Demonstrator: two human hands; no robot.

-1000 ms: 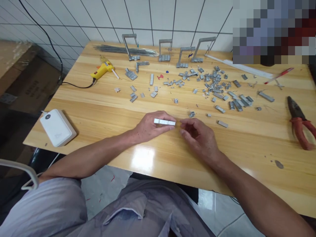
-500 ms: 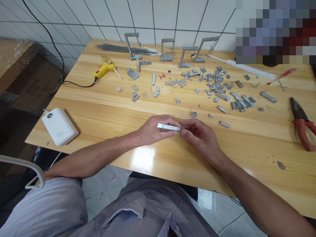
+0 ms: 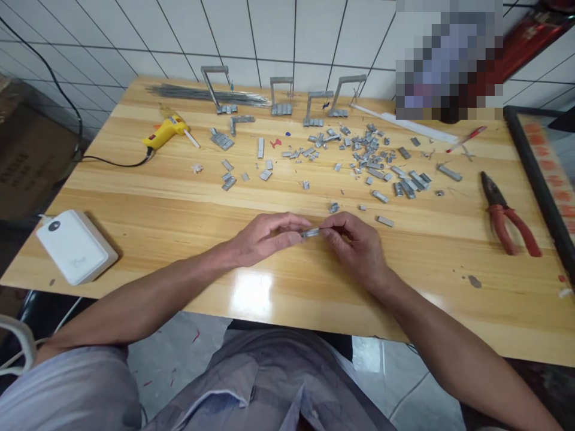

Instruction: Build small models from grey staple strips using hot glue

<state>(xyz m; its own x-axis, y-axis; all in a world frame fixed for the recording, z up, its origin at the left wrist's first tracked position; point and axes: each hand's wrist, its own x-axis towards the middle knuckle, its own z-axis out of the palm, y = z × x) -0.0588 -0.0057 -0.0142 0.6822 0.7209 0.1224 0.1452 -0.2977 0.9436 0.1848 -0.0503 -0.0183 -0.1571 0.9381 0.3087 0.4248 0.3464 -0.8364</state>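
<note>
Over the front middle of the table, a short grey strip of staples [image 3: 311,233] spans the gap between my two hands. My right hand [image 3: 357,245] pinches its right end between thumb and forefinger. At the other end, my left hand [image 3: 263,238] has its thumb against the strip, with the fingers curved over behind it. Just beyond my hands lie a small staple piece [image 3: 333,207] and a short strip [image 3: 385,221].
Loose staple pieces [image 3: 368,143] are scattered across the table [image 3: 179,203]. Several upright staple frames [image 3: 281,109] stand near the wall. A yellow glue gun [image 3: 166,133] and white power bank [image 3: 76,246] lie left; red-handled pliers [image 3: 505,215] lie right.
The strip has turned and now shows a shorter face; it sits further out from my left palm, between the fingertips. The view has shifted right.
</note>
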